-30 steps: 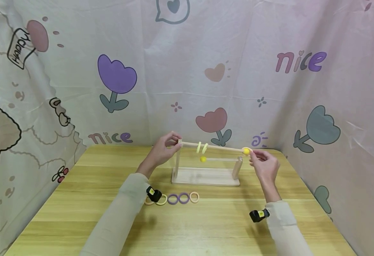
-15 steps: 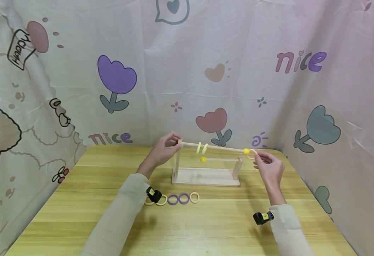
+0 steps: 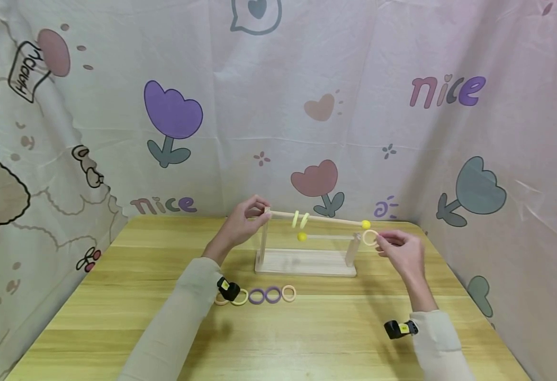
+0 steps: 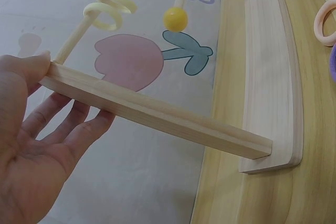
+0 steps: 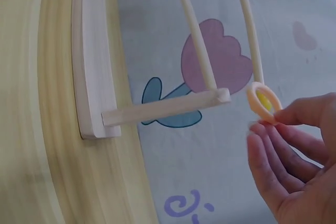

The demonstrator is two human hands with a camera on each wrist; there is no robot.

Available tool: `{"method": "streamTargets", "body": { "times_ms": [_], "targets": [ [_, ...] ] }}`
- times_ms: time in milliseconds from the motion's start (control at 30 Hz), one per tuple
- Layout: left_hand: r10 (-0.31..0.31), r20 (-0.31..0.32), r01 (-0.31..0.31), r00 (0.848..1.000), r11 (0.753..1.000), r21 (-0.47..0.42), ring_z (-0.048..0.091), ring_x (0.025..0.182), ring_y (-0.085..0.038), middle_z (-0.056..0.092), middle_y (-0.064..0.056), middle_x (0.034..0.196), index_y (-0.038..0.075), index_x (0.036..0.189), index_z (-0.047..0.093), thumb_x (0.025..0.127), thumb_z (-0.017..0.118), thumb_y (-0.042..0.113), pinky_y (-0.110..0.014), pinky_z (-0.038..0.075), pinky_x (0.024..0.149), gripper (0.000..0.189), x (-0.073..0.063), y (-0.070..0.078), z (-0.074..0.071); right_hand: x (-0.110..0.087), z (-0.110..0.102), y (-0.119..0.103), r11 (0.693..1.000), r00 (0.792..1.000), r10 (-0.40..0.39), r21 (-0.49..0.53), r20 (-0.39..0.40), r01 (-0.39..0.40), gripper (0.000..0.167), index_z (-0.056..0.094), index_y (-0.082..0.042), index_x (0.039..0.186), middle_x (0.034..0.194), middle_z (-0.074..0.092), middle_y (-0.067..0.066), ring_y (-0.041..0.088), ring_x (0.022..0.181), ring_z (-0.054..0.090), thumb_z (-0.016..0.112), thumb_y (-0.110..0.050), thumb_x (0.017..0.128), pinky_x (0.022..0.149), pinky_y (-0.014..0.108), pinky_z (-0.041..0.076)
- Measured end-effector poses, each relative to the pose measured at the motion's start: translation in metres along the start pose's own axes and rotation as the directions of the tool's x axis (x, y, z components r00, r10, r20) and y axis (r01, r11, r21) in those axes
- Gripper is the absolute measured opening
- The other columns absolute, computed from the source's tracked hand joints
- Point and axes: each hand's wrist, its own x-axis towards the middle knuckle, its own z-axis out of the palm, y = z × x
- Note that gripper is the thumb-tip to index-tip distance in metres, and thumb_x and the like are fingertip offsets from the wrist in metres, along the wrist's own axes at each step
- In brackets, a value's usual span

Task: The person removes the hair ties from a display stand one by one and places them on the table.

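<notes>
My left hand (image 3: 244, 222) grips the top of the taller post (image 4: 157, 109) of a wooden stand, thumb on one side and fingers on the other. From that post a long rod (image 3: 333, 220) slopes slightly down to the right, ending in a yellow ball (image 3: 366, 224). Two pale yellow rings (image 3: 304, 220) hang on this rod. Between thumb and fingertips my right hand (image 3: 404, 255) pinches a peach ring (image 5: 251, 95). In the head view the ring sits just below and right of the ball; in the right wrist view it overlaps the ball.
Below the long rod, a shorter rod with a yellow ball (image 3: 302, 237) extends left from the shorter post (image 3: 353, 251). The stand's base (image 3: 302, 263) lies on the wooden table (image 3: 326, 338). In front are purple rings (image 3: 273, 295), a peach ring (image 3: 289, 293) and others partly behind the left wrist camera.
My right hand has moved right and slightly down, carrying the peach ring from around the ball at the rod's end to below it. The left hand stays on the post.
</notes>
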Motion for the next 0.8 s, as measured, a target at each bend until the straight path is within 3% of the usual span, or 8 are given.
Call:
{"method": "streamTargets", "body": {
  "times_ms": [133,367,600,800],
  "targets": [
    [0.0,0.0,0.0,1.0,1.0,0.004,0.066,0.123,-0.037,0.065,-0.013,0.114,0.014,0.118,0.061,0.103,0.064,0.021,-0.053,0.055,0.096,0.016,0.0,-0.001,0.0,-0.002,0.005,-0.001,0.999,0.997,-0.023,-0.029,0.08,0.026,0.026,0.071,0.011,0.113,0.103,0.074,0.029,0.008,0.07,0.073,0.073,-0.007,0.095,0.066,0.021,0.061],
    [-0.003,-0.002,0.003,1.0,1.0,0.004,0.066,0.124,-0.038,0.065,-0.013,0.113,0.013,0.117,0.061,0.103,0.064,0.02,-0.054,0.055,0.097,0.016,0.0,0.0,0.0,-0.003,0.016,-0.004,0.997,0.986,-0.008,-0.077,0.166,0.021,0.027,0.071,0.01,0.114,0.105,0.074,0.03,0.006,0.069,0.07,0.073,-0.008,0.094,0.066,0.022,0.061],
    [0.005,-0.001,-0.005,1.0,1.0,-0.005,0.065,0.124,-0.04,0.064,-0.014,0.114,0.012,0.117,0.061,0.103,0.063,0.019,-0.055,0.056,0.097,0.016,0.0,0.001,0.0,-0.004,0.027,-0.007,0.998,0.975,0.011,-0.063,0.221,0.003,0.028,0.071,0.009,0.115,0.106,0.074,0.028,0.01,0.072,0.072,0.074,-0.01,0.094,0.067,0.022,0.061],
    [-0.002,-0.003,0.002,1.0,1.0,-0.003,0.064,0.125,-0.041,0.065,-0.014,0.114,0.013,0.117,0.061,0.103,0.064,0.019,-0.055,0.055,0.097,0.016,0.0,0.002,0.0,-0.006,0.038,-0.011,0.997,0.966,0.028,-0.076,0.255,-0.009,0.025,0.073,0.007,0.112,0.101,0.076,0.022,0.014,0.074,0.072,0.074,-0.011,0.094,0.07,0.029,0.063]
  ]
}}
